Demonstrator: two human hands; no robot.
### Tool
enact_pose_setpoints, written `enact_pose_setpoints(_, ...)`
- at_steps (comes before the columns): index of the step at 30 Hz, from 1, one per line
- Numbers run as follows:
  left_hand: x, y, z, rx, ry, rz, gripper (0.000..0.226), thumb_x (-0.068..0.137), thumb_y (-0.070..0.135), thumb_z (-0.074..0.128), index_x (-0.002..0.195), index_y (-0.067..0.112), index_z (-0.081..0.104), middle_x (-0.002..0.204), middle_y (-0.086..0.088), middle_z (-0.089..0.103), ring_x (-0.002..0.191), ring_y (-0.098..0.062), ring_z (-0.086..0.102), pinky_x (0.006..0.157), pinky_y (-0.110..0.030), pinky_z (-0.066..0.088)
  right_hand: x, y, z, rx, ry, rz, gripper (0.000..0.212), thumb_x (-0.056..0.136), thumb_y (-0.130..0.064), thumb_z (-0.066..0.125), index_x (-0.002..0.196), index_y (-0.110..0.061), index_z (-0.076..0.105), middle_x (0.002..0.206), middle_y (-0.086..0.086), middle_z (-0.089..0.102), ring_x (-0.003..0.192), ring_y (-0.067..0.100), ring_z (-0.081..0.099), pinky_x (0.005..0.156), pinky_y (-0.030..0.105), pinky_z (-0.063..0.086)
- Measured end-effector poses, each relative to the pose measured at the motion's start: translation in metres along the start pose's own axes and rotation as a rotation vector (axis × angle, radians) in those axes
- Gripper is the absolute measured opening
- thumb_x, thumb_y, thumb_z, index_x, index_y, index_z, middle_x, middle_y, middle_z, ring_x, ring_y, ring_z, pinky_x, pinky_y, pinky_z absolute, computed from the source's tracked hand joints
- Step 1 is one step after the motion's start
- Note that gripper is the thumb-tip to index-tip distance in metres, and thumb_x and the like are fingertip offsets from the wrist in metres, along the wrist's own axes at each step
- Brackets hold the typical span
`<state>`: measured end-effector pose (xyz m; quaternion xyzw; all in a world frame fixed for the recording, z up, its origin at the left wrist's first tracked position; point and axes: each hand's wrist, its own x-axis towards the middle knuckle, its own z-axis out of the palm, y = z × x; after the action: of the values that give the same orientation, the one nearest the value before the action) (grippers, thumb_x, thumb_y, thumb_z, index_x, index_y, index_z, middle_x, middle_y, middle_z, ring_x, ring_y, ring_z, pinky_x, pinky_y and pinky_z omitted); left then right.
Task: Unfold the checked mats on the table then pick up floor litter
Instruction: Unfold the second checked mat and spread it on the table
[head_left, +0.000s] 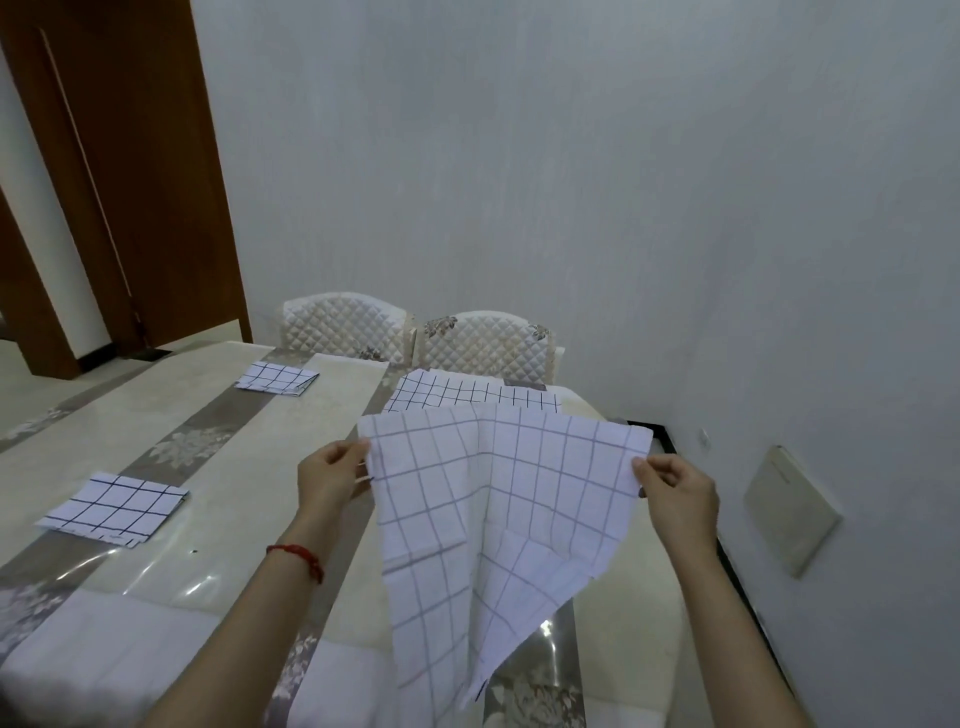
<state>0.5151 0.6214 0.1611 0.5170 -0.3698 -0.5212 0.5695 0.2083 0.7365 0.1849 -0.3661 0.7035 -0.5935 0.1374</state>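
I hold a white checked mat (498, 514) up above the table, stretched between both hands and hanging down in loose folds. My left hand (332, 475) pinches its upper left corner, and my right hand (675, 493) pinches its upper right corner. Behind it an unfolded checked mat (467, 397) lies flat at the table's far end. A folded checked mat (117, 506) rests on the left side of the table, and another folded one (275, 378) lies farther back.
The marble table (234, 467) has grey floral bands and a glossy cover. Two quilted white chairs (415, 338) stand at its far end against the white wall. A brown door (130, 182) is at the left. A beige wall panel (789, 512) sits low on the right.
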Motion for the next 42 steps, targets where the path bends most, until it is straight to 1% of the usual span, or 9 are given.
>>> enact_pose_setpoints(7,0.037,-0.005,-0.006,0.125,0.020,0.018,0.014,0.087,0.014,0.060,0.073,0.011,0.063,0.079,-0.007,0.064,0.075,-0.023,0.060,0.065,-0.030,0.051,0.026,0.009,0.013,-0.130,-0.027,0.064,0.008,0.083,-0.013,0.063,0.081,-0.006,0.067,0.080,0.004,0.064,0.072,0.018,0.055,0.062,0.023,0.039)
enact_pose_setpoints(11,0.066,-0.002,-0.006,0.197,0.050,0.006,0.012,0.086,0.014,0.061,0.087,0.002,0.065,0.091,-0.015,0.064,0.085,-0.029,0.059,0.083,-0.043,0.052,0.049,0.013,0.023,-0.145,-0.034,0.156,0.013,0.084,-0.015,0.063,0.083,-0.002,0.068,0.064,0.003,0.060,0.053,0.017,0.054,0.051,0.022,0.039)
enact_pose_setpoints(16,0.102,0.013,-0.004,0.200,0.055,0.050,0.018,0.085,0.012,0.062,0.096,-0.001,0.065,0.077,-0.008,0.060,0.069,-0.021,0.053,0.069,-0.034,0.048,0.082,0.015,0.030,-0.043,0.040,0.198,0.007,0.085,-0.011,0.062,0.088,-0.006,0.065,0.063,0.006,0.063,0.051,0.016,0.061,0.048,0.026,0.047)
enact_pose_setpoints(21,0.123,0.038,-0.005,0.131,-0.016,0.152,0.011,0.088,0.012,0.058,0.096,0.008,0.063,0.085,-0.005,0.063,0.085,-0.021,0.057,0.068,-0.027,0.047,0.101,0.012,0.027,0.178,0.110,0.118,0.002,0.085,-0.009,0.063,0.084,-0.007,0.064,0.070,0.009,0.065,0.043,0.004,0.063,0.041,0.013,0.049)
enact_pose_setpoints(27,0.107,0.030,-0.040,0.117,-0.085,0.252,0.008,0.088,0.013,0.057,0.092,0.013,0.064,0.089,-0.002,0.065,0.083,-0.016,0.061,0.071,-0.028,0.049,0.055,0.031,0.009,0.434,0.136,0.068,0.013,0.084,-0.003,0.062,0.077,-0.014,0.064,0.062,-0.006,0.072,0.060,0.004,0.069,0.056,0.012,0.054)
enact_pose_setpoints(31,0.078,-0.016,-0.078,0.199,-0.088,0.196,0.014,0.084,0.008,0.062,0.080,0.020,0.068,0.085,-0.001,0.067,0.079,-0.014,0.062,0.069,-0.026,0.048,0.011,0.069,-0.001,0.475,0.135,0.100,0.018,0.081,0.005,0.062,0.074,-0.012,0.065,0.064,-0.007,0.073,0.062,0.003,0.068,0.063,0.012,0.055)
enact_pose_setpoints(35,0.055,-0.071,-0.110,0.294,-0.094,0.070,0.008,0.081,0.004,0.064,0.082,0.011,0.068,0.083,-0.007,0.067,0.079,-0.022,0.061,0.062,-0.023,0.051,-0.021,0.121,-0.006,0.293,0.060,0.221,0.029,0.077,0.014,0.054,0.083,-0.010,0.070,0.069,-0.011,0.073,0.067,0.002,0.066,0.065,0.010,0.054)
enact_pose_setpoints(38,0.045,-0.108,-0.124,0.361,-0.139,-0.049,0.006,0.078,0.006,0.067,0.084,0.008,0.070,0.088,-0.012,0.068,0.081,-0.025,0.063,0.059,-0.022,0.054,-0.037,0.163,-0.007,0.145,-0.010,0.340,0.038,0.075,0.017,0.051,0.089,-0.010,0.072,0.088,0.000,0.074,0.084,0.019,0.064,0.063,0.013,0.053)
enact_pose_setpoints(42,0.041,-0.143,-0.130,0.396,-0.106,-0.183,0.012,0.081,-0.002,0.063,0.083,0.006,0.071,0.091,-0.020,0.066,0.081,-0.031,0.062,0.056,-0.019,0.056,-0.055,0.198,0.003,0.059,-0.058,0.502,0.020,0.085,0.009,0.053,0.095,-0.001,0.068,0.084,0.005,0.068,0.059,0.003,0.062,0.048,0.009,0.049)
